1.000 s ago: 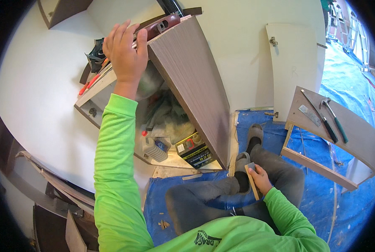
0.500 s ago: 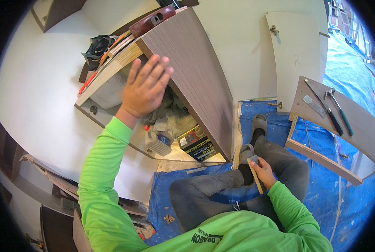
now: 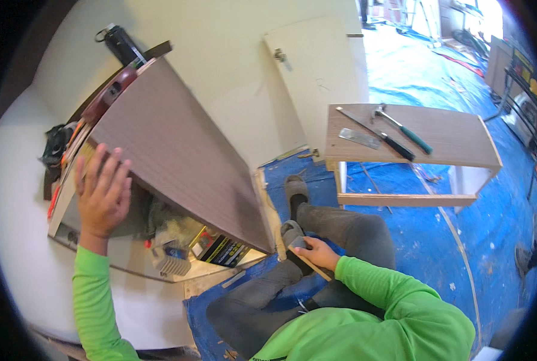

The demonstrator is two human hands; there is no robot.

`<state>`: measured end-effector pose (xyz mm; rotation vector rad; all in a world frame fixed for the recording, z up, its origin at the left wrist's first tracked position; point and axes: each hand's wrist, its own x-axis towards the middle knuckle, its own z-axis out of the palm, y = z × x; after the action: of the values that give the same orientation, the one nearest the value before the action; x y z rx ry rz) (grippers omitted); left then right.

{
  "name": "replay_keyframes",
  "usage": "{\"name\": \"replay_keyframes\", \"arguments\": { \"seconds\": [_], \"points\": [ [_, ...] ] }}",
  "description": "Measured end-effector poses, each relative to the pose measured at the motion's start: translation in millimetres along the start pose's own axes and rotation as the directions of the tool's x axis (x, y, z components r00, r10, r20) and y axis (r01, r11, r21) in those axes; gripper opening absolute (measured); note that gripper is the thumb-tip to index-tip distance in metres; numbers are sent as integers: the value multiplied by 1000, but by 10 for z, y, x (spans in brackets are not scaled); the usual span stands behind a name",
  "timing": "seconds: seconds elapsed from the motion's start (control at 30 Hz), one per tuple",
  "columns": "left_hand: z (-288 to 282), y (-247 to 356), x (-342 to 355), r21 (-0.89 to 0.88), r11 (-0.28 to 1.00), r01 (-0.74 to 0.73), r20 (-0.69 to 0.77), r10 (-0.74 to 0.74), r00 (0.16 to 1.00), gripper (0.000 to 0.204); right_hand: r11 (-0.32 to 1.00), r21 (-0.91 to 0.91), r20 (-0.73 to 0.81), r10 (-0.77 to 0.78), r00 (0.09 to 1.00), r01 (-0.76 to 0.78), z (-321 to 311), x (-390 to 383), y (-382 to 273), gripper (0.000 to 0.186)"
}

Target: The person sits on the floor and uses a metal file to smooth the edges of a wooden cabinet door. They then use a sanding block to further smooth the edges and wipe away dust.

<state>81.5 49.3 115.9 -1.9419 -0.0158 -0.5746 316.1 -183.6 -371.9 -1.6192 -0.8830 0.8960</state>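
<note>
My left hand (image 3: 104, 192) is raised with its fingers spread, at the front edge of a wood-grain cabinet (image 3: 178, 141). Whether the fingertips press on that edge I cannot tell. In my right hand (image 3: 319, 254), low over my crossed legs, is a narrow wooden strip (image 3: 314, 268) with a grey end. Inside the cabinet, below my left hand, stand a grey plastic bottle (image 3: 171, 263) with a red cap and a black and yellow tin (image 3: 220, 248). A dark red tool (image 3: 109, 93) and a black flask (image 3: 123, 47) are on or behind the cabinet top.
To the right, a low wood-topped frame (image 3: 455, 138) carries a hammer (image 3: 404, 127), a black-handled tool (image 3: 379, 135) and a metal plate (image 3: 359, 138). A white door panel (image 3: 316, 78) leans on the wall. Blue sheeting (image 3: 425, 265) covers the floor; someone's foot (image 3: 523, 260) shows at far right.
My view has swung right, so the cabinet sits farther left and more of the floor shows. My left hand stays by the cabinet edge; my right hand keeps the wooden strip.
</note>
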Motion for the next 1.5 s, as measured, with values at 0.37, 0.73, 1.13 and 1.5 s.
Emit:
{"name": "replay_keyframes", "arguments": {
  "seconds": [0.37, 0.73, 1.13, 1.5],
  "points": [
    [237, 715, -278, -253, 967, 1, 135, 34, 990, 43, 999, -21, 2, 26, 1000, -26, -4, -40, 42, 90],
    [754, 3780, -2001, -784, 271, 559, 612, 181, 770, 20, 993, -116, 28, 29, 999, -26, -32, -55, -100, 91],
    [488, 5544, -1971, 94, -189, 978, 274, 949, 157, 34, 969, -242, -9, 52, 999, -53, -24, 0, 25, 90],
    [561, 5150, -1866, -782, 1, 623, 179, 958, 223, 46, 979, -196, -42, 48, 998, -55, -34, -12, 22, 91]
  ]
}}
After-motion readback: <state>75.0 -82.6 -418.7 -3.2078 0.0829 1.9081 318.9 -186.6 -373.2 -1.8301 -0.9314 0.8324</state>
